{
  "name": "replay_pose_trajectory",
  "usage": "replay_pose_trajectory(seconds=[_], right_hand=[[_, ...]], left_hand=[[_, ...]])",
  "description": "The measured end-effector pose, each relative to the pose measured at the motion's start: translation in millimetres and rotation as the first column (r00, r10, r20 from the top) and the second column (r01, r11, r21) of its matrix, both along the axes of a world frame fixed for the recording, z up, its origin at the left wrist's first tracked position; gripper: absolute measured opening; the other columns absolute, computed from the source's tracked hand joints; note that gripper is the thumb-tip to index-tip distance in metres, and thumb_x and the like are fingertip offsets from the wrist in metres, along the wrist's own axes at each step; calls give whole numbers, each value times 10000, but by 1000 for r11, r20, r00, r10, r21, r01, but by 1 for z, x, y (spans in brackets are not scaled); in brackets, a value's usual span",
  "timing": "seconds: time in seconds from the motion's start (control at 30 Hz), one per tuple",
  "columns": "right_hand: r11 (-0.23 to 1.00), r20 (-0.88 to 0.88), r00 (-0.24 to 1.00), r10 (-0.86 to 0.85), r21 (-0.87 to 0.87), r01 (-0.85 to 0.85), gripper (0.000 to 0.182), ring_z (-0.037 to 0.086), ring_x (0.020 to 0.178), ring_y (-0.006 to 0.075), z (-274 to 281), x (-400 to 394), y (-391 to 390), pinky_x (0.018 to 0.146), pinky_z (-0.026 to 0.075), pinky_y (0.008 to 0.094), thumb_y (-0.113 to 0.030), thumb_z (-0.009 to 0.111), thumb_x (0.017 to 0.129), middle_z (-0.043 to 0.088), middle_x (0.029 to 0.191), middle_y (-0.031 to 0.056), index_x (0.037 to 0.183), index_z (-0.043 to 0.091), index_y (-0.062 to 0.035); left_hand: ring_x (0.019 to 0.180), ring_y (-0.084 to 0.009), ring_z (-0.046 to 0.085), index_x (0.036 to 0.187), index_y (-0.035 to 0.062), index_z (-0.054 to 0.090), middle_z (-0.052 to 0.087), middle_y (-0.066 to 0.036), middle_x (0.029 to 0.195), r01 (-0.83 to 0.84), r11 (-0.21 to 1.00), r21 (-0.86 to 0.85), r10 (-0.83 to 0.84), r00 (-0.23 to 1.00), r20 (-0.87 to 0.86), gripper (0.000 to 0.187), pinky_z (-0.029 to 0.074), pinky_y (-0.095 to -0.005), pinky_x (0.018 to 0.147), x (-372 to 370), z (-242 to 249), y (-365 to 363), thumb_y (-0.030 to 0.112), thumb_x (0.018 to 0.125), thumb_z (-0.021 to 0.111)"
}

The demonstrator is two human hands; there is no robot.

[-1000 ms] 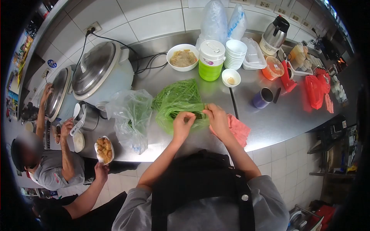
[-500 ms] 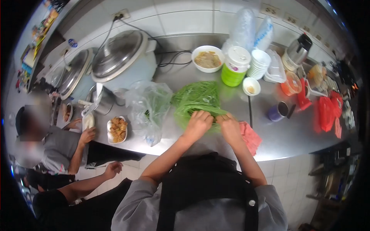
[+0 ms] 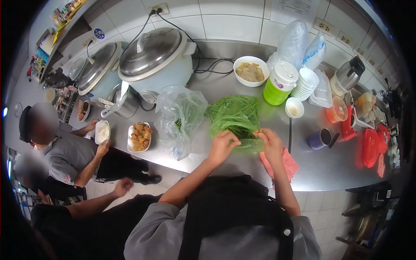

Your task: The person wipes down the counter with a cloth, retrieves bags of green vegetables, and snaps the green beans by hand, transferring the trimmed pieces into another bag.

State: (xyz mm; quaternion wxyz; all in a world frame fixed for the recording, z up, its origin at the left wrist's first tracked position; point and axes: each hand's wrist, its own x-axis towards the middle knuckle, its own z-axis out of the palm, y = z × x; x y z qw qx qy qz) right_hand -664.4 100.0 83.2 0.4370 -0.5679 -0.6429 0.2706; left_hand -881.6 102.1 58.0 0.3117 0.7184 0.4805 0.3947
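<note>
Fingers of both your hands are pinching the near edge of the green plastic bag (image 3: 236, 117) of long green vegetables, your left hand (image 3: 222, 145) curling its thumb and fingertips onto the film while your right hand (image 3: 271, 143) is gripping the same rim just beside it. Half a second ago your hands were pressing close together on the bag; now they are sitting a little further apart, with the stretched opening showing between them. The bag is lying on the steel counter (image 3: 320, 167), between the clear plastic bag (image 3: 180, 119) on your left and the pink cloth (image 3: 284, 162) under your right wrist. Further left, a co-worker's hand is now resting by the small white dish (image 3: 102, 131), near the plate of fried pieces (image 3: 139, 136), where earlier it was lower.
</note>
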Motion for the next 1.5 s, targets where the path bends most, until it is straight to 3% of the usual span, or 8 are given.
replay_pose_trajectory(seconds=[0.17, 0.37, 0.5, 0.7, 0.9, 1.03, 1.3, 1.5], right_hand=[[996, -417, 907, 58, -40, -82, 149, 652, 882, 180, 7, 4, 14, 835, 498, 309, -102, 541, 993, 701, 912, 81, 1024, 626, 17], [957, -676, 734, 66, -166, -239, 213, 651, 857, 150, 40, -21, 18, 749, 512, 283, -184, 457, 1049, 633, 887, 55, 1156, 540, -20], [841, -612, 744, 268, -228, -491, 242, 602, 793, 83, 65, -81, 26, 600, 424, 203, -264, 440, 1058, 608, 952, 7, 1175, 530, -72], [538, -566, 530, 631, -174, -825, 257, 600, 804, 183, 56, -204, 33, 747, 483, 339, -232, 457, 1028, 655, 969, 65, 1169, 558, -43], [889, 479, 793, 377, 52, -455, 215, 539, 1101, 404, -28, -189, 121, 1001, 389, 519, -101, 500, 867, 631, 1078, 242, 948, 683, -23], [910, 646, 672, 362, -89, -405, 228, 554, 1166, 393, -26, -116, 151, 981, 438, 505, -86, 524, 864, 645, 1161, 211, 977, 705, -6], [807, -151, 833, 533, -204, -553, 280, 662, 945, 297, 60, -70, 117, 821, 497, 357, -238, 500, 1008, 692, 1033, 190, 1043, 597, 21], [606, 334, 506, 795, -458, -650, 173, 666, 910, 287, 119, -75, 69, 780, 497, 396, -162, 554, 948, 699, 939, 140, 1023, 615, -19]], left_hand=[[1006, -266, 610, 887, 57, 716, 666, -112, 1074, 25, 940, 339, 29, 988, -153, 72, 457, -378, 878, -12, 33, -29, 124, 862, 708], [1334, -431, 388, 963, 140, 738, 372, -225, 1483, -733, 464, 497, 860, 507, -56, 124, 244, -513, 1127, -91, 62, -17, 183, 850, 710], [1322, -466, 397, 1065, 174, 712, 333, -230, 1495, -726, 556, 404, 828, 444, -342, 225, 290, -476, 1123, -146, 4, -9, 225, 845, 713], [1115, -326, 593, 1260, 43, 557, 578, -180, 1253, -666, 746, 9, 664, 744, 72, 445, 468, -345, 944, -157, -49, -5, 113, 830, 647], [1040, -201, 603, 1223, 46, 555, 625, -81, 1123, -6, 996, -92, 91, 183, 979, 383, 472, -331, 918, -157, -61, -48, 53, 840, 532], [938, -206, 591, 1101, 92, 570, 614, -47, 978, -52, 896, -440, 426, -173, 888, 188, 482, -387, 876, -117, 53, -63, 110, 914, 564], [1074, -165, 584, 1358, 76, 525, 571, -82, 1291, -296, 849, -438, 529, 489, 694, 458, 468, -254, 870, -143, 1, -53, 7, 911, 600], [1309, -206, 416, 1485, 89, 448, 413, -102, 1430, -468, 855, -225, 511, 680, 527, 700, 325, -315, 1103, -114, 35, -59, -67, 813, 572]])
